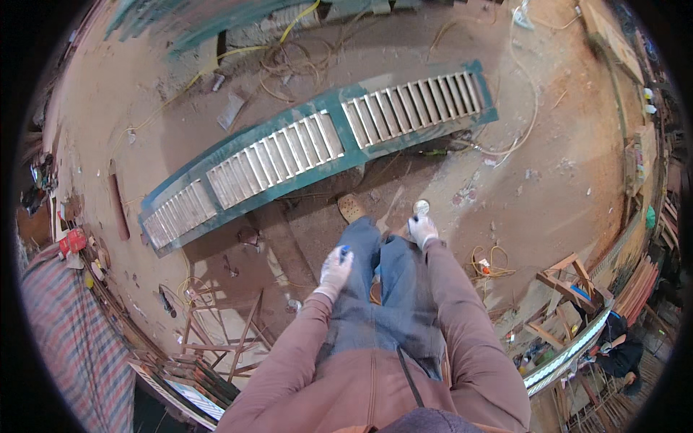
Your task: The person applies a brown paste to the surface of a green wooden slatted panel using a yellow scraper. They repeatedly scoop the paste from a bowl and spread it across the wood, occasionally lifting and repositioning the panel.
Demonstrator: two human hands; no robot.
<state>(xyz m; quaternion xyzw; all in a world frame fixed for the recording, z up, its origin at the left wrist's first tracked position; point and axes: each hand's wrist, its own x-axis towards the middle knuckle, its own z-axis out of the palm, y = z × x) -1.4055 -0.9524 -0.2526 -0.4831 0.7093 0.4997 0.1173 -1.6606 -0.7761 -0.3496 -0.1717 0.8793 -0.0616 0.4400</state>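
Note:
My left hand (pixel 336 273), in a whitish glove, is closed in front of my left thigh. A small blue thing (pixel 344 251) pokes out of its fingers; its kind does not show. My gloved right hand (pixel 422 229) is closed by my right knee. At its fingers is a small round white thing (pixel 421 207), too blurred to name. Beyond both hands lies a long green frame with three panels of pale slats (pixel 278 155), like a louvred shutter. Neither hand touches it. My brown shoe with holes (pixel 351 208) shows near its lower edge.
A yellow hose (pixel 292 29) and tangled cords (pixel 296 68) lie beyond the frame. A thin cable (pixel 533 108) curves along the right. Wooden frames (pixel 570 289) stand at the lower right, a wooden stand (pixel 231 339) at the lower left. A checked cloth (pixel 76 325) hangs far left.

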